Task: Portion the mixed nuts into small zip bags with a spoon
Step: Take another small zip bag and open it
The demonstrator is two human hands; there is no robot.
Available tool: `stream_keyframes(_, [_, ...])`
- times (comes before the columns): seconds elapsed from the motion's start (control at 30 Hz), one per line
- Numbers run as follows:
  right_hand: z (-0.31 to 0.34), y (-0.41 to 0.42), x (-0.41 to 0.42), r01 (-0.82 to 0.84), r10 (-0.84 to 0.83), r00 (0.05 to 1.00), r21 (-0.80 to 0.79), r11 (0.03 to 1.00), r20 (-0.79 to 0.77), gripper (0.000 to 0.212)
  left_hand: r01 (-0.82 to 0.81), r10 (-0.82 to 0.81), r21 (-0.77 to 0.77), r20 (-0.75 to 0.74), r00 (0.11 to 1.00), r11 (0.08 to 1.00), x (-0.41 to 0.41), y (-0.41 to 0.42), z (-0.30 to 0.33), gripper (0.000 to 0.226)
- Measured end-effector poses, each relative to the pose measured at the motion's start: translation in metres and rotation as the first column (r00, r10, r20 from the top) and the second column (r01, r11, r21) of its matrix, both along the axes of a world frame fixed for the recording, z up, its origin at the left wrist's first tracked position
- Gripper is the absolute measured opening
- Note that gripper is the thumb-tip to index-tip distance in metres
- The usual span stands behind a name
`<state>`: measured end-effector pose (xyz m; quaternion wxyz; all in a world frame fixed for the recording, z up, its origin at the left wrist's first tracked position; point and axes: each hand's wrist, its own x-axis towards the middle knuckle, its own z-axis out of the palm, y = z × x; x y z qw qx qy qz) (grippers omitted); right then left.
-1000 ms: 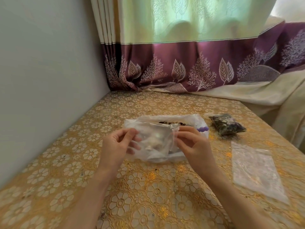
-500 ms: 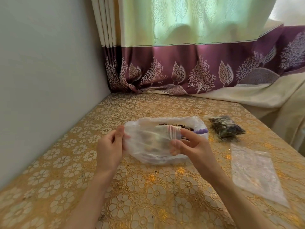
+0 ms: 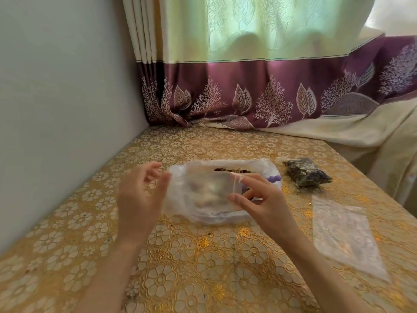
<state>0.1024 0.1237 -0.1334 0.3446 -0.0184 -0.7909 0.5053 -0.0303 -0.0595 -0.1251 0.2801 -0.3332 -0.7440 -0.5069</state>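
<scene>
I hold a small clear zip bag with some pale nuts in it above the table, in front of the big white plastic bag of mixed nuts. My right hand pinches its right edge between thumb and index finger. At the bag's left edge is my left hand, thumb against the plastic and fingers curled behind it; they are blurred. The purple spoon handle sticks out of the big bag on the right, its bowl hidden.
A filled zip bag of dark nuts lies right of the big bag. Empty clear zip bags lie flat near the table's right edge. A grey wall runs along the left, and a curtain hangs at the back.
Both hands slid apart along the small bag's top to its two edges. My left fingers have lifted and spread a little.
</scene>
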Motion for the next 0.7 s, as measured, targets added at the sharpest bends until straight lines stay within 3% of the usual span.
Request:
stream_keyframes(0.13, [0.0, -0.003, 0.001, -0.002, -0.003, 0.998, 0.08, 0.997, 0.059, 0.043, 0.197, -0.274, -0.395, -0.148, 0.95, 0.897, 0.015, 0.014, 0.0, 0.083])
stream_keyframes(0.27, [-0.001, -0.007, 0.0, -0.043, 0.039, 0.998, 0.073, 0.996, 0.055, 0.044, 0.211, -0.372, -0.553, -0.196, 0.907, 0.806, 0.02, 0.016, -0.003, 0.103])
stream_keyframes(0.57, [-0.001, -0.013, -0.001, -0.101, 0.098, 0.993, 0.039, 0.994, 0.066, 0.045, 0.226, -0.356, -0.524, -0.161, 0.921, 0.821, 0.024, 0.017, -0.006, 0.077])
stream_keyframes(0.7, [0.0, -0.014, 0.0, 0.022, -0.023, 0.997, -0.014, 1.0, -0.073, 0.03, 0.195, -0.316, -0.483, -0.182, 0.931, 0.853, 0.026, 0.02, -0.008, 0.064])
